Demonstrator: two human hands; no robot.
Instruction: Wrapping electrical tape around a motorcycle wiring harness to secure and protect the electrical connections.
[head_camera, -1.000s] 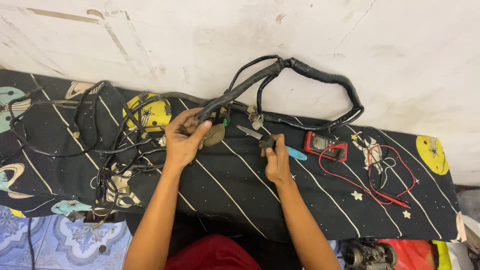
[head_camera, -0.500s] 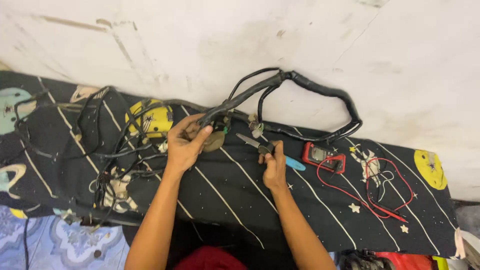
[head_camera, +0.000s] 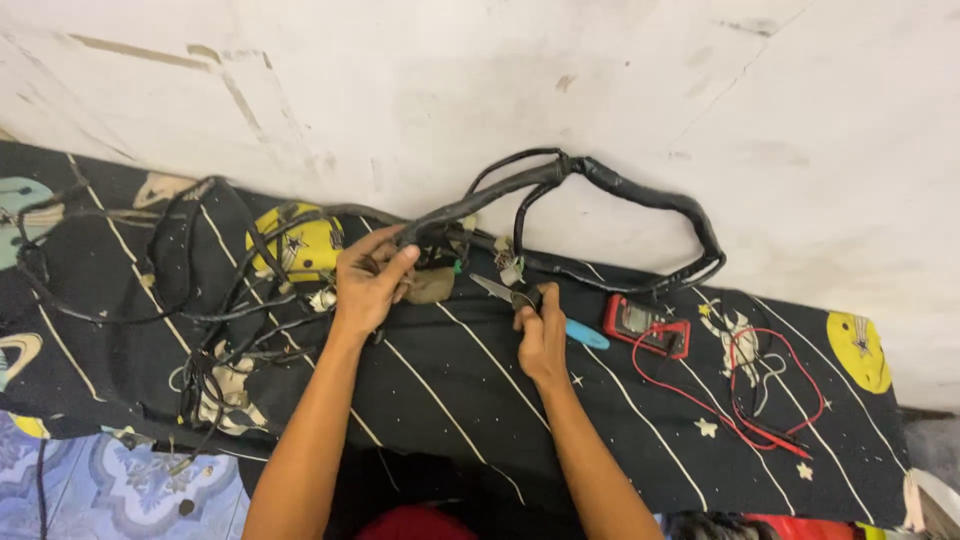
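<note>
A black taped wire harness (head_camera: 610, 185) loops from the left of the cloth up against the wall and back down. My left hand (head_camera: 368, 280) grips the harness near its middle, close to a brownish connector (head_camera: 432, 287). My right hand (head_camera: 540, 335) holds blue-handled scissors (head_camera: 585, 334), blades pointing up-left toward the connector. The blade tips (head_camera: 490, 289) lie just right of my left hand.
A black space-patterned cloth (head_camera: 450, 400) covers the surface against a white wall. A red multimeter (head_camera: 645, 325) with red and black leads (head_camera: 745, 395) lies to the right. Tangled black wires (head_camera: 215, 300) spread over the left. Blue patterned floor tiles (head_camera: 110, 490) show bottom left.
The camera view has shifted slightly. Both hands stay at the harness, my right hand still holding the scissors near the connector.
</note>
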